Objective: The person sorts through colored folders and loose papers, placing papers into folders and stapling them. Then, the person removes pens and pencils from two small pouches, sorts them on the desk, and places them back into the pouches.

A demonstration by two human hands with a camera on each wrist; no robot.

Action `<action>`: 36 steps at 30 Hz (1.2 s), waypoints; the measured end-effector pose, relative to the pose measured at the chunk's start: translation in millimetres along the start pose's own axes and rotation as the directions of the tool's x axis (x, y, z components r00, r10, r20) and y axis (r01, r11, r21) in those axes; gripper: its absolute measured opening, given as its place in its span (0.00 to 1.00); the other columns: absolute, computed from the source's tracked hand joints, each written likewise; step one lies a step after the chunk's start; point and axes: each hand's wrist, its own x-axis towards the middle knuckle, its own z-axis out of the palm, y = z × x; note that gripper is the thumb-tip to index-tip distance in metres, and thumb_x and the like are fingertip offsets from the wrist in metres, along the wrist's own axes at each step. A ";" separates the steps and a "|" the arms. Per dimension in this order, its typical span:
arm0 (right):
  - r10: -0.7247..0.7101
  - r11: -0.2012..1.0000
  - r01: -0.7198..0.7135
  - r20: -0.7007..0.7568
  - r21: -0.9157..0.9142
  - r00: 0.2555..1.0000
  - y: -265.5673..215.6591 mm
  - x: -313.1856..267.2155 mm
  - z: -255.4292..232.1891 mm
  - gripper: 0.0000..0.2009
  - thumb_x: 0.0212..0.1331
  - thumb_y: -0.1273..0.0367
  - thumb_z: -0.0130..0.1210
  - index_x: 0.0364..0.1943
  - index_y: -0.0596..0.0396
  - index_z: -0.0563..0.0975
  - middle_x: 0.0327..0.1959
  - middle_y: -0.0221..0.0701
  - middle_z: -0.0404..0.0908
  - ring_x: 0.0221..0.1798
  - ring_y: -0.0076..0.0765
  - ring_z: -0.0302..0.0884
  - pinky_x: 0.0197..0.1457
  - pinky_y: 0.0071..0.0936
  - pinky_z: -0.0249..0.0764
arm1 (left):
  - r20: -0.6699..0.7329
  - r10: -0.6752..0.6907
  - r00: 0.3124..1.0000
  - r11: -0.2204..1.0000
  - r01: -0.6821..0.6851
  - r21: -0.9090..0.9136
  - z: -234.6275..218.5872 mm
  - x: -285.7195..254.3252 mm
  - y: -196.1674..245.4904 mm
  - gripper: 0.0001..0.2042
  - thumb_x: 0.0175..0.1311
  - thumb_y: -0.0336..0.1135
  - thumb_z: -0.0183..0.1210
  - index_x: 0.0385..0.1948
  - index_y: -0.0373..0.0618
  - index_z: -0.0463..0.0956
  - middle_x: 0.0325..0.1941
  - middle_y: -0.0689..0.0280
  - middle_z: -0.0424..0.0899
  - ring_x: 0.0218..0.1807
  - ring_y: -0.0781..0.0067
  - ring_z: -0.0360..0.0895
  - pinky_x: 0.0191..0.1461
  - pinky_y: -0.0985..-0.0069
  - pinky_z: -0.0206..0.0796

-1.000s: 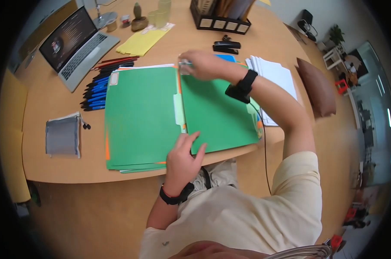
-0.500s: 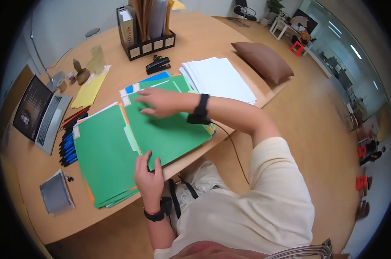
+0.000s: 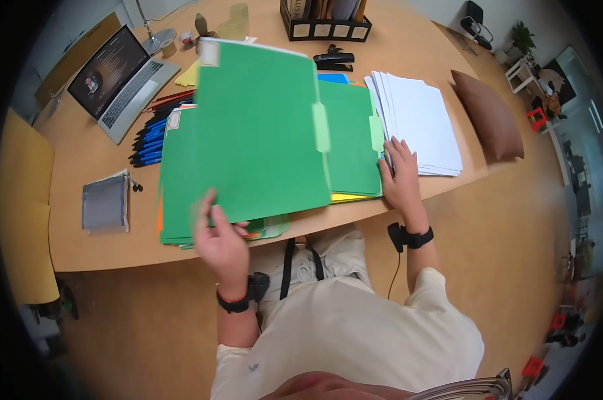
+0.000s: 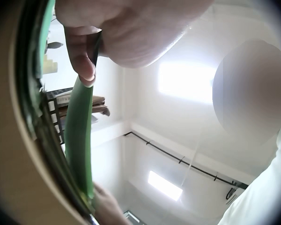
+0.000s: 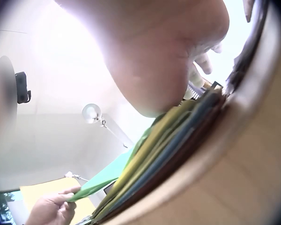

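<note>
A green folder (image 3: 258, 133) with a light green tab is raised and slanted over the left pile of green folders (image 3: 176, 200). My left hand (image 3: 223, 250) pinches its lower left edge; in the left wrist view the thumb and fingers grip the folder (image 4: 79, 136). On the right pile lies another green folder (image 3: 348, 140) with a yellow one under its front edge. My right hand (image 3: 403, 183) rests on that pile's right edge, fingers extended. The right wrist view shows the stacked coloured folders (image 5: 145, 164) beneath the palm.
White papers (image 3: 418, 123) lie right of the folders, a brown cushion (image 3: 487, 117) beyond. Blue and black pens (image 3: 151, 140), a laptop (image 3: 125, 87) and a grey pouch (image 3: 105, 202) lie left. A stapler (image 3: 333, 61) and black organizer (image 3: 328, 30) stand behind.
The top green folder has been lifted from the right pile and carried left in my left hand. My right hand has moved from the folder's upper part to the pile's right edge.
</note>
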 end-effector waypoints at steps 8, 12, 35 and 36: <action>0.042 0.993 -0.039 -0.017 0.115 0.999 7.7 0.0 1.6 0.22 0.72 0.64 0.60 0.68 0.51 0.79 0.71 0.46 0.78 0.79 0.65 0.66 0.83 0.69 0.51 | -0.154 0.020 0.988 0.874 0.058 0.482 -126.6 53.8 -34.7 0.13 0.83 0.30 0.52 0.59 0.38 0.81 0.50 0.62 0.87 0.40 0.79 0.81 0.42 0.77 0.75; 0.048 0.995 -0.046 -0.023 0.088 0.999 3.8 -1.0 0.0 0.23 0.71 0.63 0.61 0.68 0.51 0.79 0.71 0.45 0.79 0.78 0.65 0.67 0.83 0.69 0.52 | -0.014 0.137 0.990 0.633 -0.077 0.770 -139.9 61.0 -54.8 0.15 0.78 0.31 0.58 0.60 0.37 0.79 0.58 0.55 0.85 0.59 0.59 0.80 0.65 0.61 0.71; 0.041 0.991 -0.034 -0.053 0.131 0.998 4.9 -3.7 -1.7 0.19 0.71 0.67 0.57 0.63 0.56 0.80 0.68 0.45 0.81 0.76 0.63 0.69 0.81 0.66 0.56 | 0.585 0.229 0.778 0.447 -0.618 0.647 68.6 -9.1 -10.9 0.27 0.67 0.43 0.71 0.63 0.40 0.78 0.75 0.53 0.74 0.74 0.45 0.69 0.75 0.49 0.60; 0.035 0.990 -0.024 -0.075 0.139 0.997 5.2 -3.8 -0.7 0.17 0.70 0.67 0.57 0.60 0.57 0.81 0.67 0.44 0.82 0.74 0.63 0.71 0.80 0.66 0.58 | 0.607 0.226 0.762 0.473 -0.631 0.615 78.3 -10.8 -13.0 0.26 0.66 0.43 0.71 0.62 0.40 0.79 0.74 0.53 0.75 0.74 0.46 0.69 0.75 0.50 0.61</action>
